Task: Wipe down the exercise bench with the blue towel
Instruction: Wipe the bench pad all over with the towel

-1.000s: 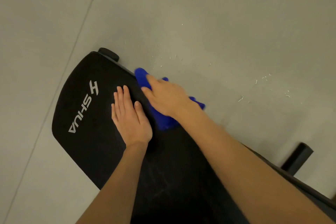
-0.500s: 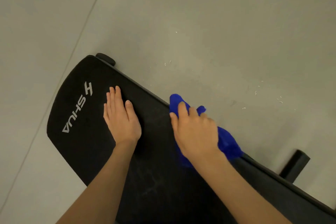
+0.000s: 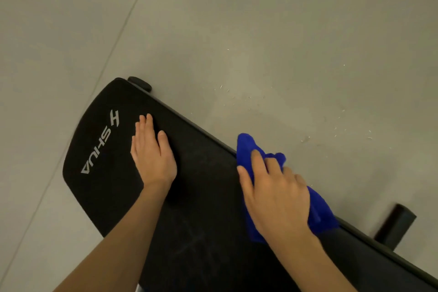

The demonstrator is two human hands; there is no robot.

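As you dragged the blue towel (image 3: 247, 147) back toward you along the far edge of the bench (image 3: 208, 232), your right hand (image 3: 277, 197) lay over it, fingers curled into the cloth, apparently gripping it. Your left hand (image 3: 151, 159) stayed flat, fingers together, pressed on the bench. 1 second earlier the towel sat right beside that hand, so that edge strip looked wiped and the middle did not.
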